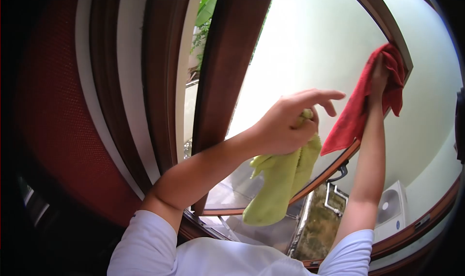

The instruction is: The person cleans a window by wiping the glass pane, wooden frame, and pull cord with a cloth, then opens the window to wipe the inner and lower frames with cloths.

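In the head view, my left hand [290, 121] is raised at the middle with its lower fingers curled round a yellow-green cloth [278, 184], while the index finger points out to the right. The cloth hangs down below the fist. Farther right, my right hand [380, 75] presses a red cloth [351, 116] against the wooden frame of an open window [399, 38]. Folds of the red cloth partly cover the right fingers, and one corner drapes down to the left. The window's glass pane [295, 58] lies behind both hands.
A dark window handle [340, 172] sits on the sash's lower rail. Outside are an air conditioner unit [393, 208], white pipes [332, 203] and a mossy ledge [317, 230]. Dark wooden posts [232, 68] and a red wall panel [58, 116] stand at left.
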`<state>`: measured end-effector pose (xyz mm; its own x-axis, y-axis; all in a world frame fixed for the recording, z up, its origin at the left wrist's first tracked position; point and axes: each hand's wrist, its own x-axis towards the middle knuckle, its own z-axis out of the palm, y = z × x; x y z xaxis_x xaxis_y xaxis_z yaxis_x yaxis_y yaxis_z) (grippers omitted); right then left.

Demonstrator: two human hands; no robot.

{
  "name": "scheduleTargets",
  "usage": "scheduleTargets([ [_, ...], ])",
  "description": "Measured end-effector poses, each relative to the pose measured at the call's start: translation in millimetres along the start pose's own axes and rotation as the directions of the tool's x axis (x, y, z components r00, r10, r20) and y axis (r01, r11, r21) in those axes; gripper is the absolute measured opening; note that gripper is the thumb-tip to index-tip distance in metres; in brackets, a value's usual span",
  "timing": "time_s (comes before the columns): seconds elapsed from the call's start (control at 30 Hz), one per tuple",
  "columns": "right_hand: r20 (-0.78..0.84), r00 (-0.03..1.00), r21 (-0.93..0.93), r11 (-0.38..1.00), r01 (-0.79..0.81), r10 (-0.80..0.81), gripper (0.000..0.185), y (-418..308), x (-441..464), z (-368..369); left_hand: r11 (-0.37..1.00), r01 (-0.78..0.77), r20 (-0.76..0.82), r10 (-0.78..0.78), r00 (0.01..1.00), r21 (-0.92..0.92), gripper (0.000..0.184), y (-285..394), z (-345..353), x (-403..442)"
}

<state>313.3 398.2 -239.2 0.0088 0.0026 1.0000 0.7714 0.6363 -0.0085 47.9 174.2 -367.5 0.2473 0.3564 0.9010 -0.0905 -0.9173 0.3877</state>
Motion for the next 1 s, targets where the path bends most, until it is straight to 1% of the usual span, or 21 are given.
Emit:
scheduleTargets([
  [0.03,-0.054,0.949,-0.133,0.945,0.3,-0.309,0.035,-30.1,-1.3,2.7,1.0,0.006,-0.044,-0.007,0.999,-0.012,0.067,7.2,-6.1,-3.9],
  [0.07,-0.103,0.803,-0.307,0.787,0.536,-0.587,0.031,-60.3,-2.5,5.2,1.0,0.008,-0.064,-0.007,0.998,0.012,0.067,13.1,-12.8,-8.0],
  [0.1,-0.013,0.758,-0.405,0.696,0.593,-0.653,0.032,-82.0,-5.5,10.0,0.999,-0.032,-0.105,0.034,0.994,0.022,0.068,18.8,-16.0,-11.2],
  [0.13,-0.006,0.714,-0.434,0.645,0.629,-0.701,0.037,-122.1,-10.6,10.2,0.997,-0.071,-0.147,0.075,0.986,0.03,0.068,23.5,-18.6,-13.5],
  [0.17,0.012,0.656,-0.316,0.619,0.719,-0.755,0.037,-147.9,-9.9,15.1,0.988,-0.105,-0.159,0.122,0.98,0.113,0.068,29.0,-22.0,-16.0],
  [0.2,0.177,0.844,-0.01,0.856,0.516,-0.506,0.046,-184.7,-20.1,14.2,0.984,-0.102,-0.18,0.128,0.975,0.148,0.066,34.7,-24.3,-20.3],
  [0.23,0.043,0.696,-0.144,0.685,0.714,-0.717,0.041,-179.6,-14.9,36.9,0.97,-0.145,-0.221,0.187,0.957,0.194,0.064,33.9,-26.8,-24.5],
  [0.27,0.13,0.732,-0.08,0.729,0.68,-0.669,0.039,-201.6,-14.8,34.9,0.951,-0.186,-0.255,0.248,0.935,0.246,0.063,32.2,-29.6,-27.7],
  [0.3,0.215,0.76,-0.026,0.775,0.632,-0.613,0.036,-223.6,-15.0,32.7,0.94,-0.179,-0.295,0.266,0.918,0.291,0.061,32.3,-30.8,-32.4],
  [0.37,0.2,0.796,0.197,0.819,0.539,-0.572,0.036,-232.7,-12.4,35.7,0.87,-0.296,-0.307,0.428,0.85,0.394,0.056,14.7,-36.6,-38.9],
  [0.4,0.115,0.82,0.234,0.817,0.527,-0.561,0.036,-230.2,-15.3,38.0,0.826,-0.356,-0.29,0.503,0.814,0.437,0.056,9.2,-37.0,-41.1],
  [0.47,-0.054,0.851,0.308,0.802,0.512,-0.522,0.036,-225.8,-19.9,42.7,0.761,-0.321,-0.264,0.534,0.803,0.563,0.048,10.9,-31.8,-45.5],
  [0.53,-0.068,0.861,0.299,0.813,0.5,-0.504,0.036,-218.2,-11.9,47.2,0.714,-0.41,-0.16,0.584,0.796,0.567,0.041,11.2,-38.5,-47.6],
  [0.6,-0.041,0.876,0.268,0.839,0.474,-0.481,0.036,-206.3,0.9,55.8,0.726,-0.409,-0.174,0.581,0.795,0.553,0.039,14.8,-39.5,-49.7],
  [0.63,-0.027,0.886,0.244,0.856,0.455,-0.463,0.036,-199.3,9.6,60.2,0.741,-0.368,-0.197,0.551,0.811,0.561,0.037,20.6,-38.6,-50.2],
  [0.73,0.038,0.929,0.147,0.921,0.36,-0.369,0.036,-174.6,35.7,68.4,0.821,-0.322,-0.305,0.495,0.814,0.471,0.036,25.7,-38.8,-58.8],
  [0.83,0.076,0.945,0.05,0.948,0.314,-0.318,0.036,-168.4,38.8,67.1,0.851,-0.313,-0.339,0.468,0.816,0.422,0.034,28.2,-49.4,-79.1],
  [0.9,0.103,0.917,0.009,0.922,0.387,-0.386,0.036,-179.1,15.1,59.2,0.882,-0.299,-0.389,0.435,0.812,0.364,0.03,28.4,-53.6,-92.1],
  [0.93,0.125,0.885,0.01,0.892,0.451,-0.449,0.036,-190.5,-4.2,54.2,0.918,-0.134,-0.457,0.307,0.835,0.372,0.027,23.5,-51.3,-103.0],
  [0.97,0.159,0.838,0.034,0.851,0.524,-0.523,0.036,-204.9,-26.7,48.3,0.927,-0.032,-0.499,0.23,0.835,0.373,0.027,19.0,-49.5,-112.2],
  [1.0,0.204,0.78,0.086,0.804,0.588,-0.592,0.036,-221.6,-50.2,42.1,0.918,0.026,-0.531,0.205,0.822,0.396,0.026,14.2,-47.6,-118.9],
])
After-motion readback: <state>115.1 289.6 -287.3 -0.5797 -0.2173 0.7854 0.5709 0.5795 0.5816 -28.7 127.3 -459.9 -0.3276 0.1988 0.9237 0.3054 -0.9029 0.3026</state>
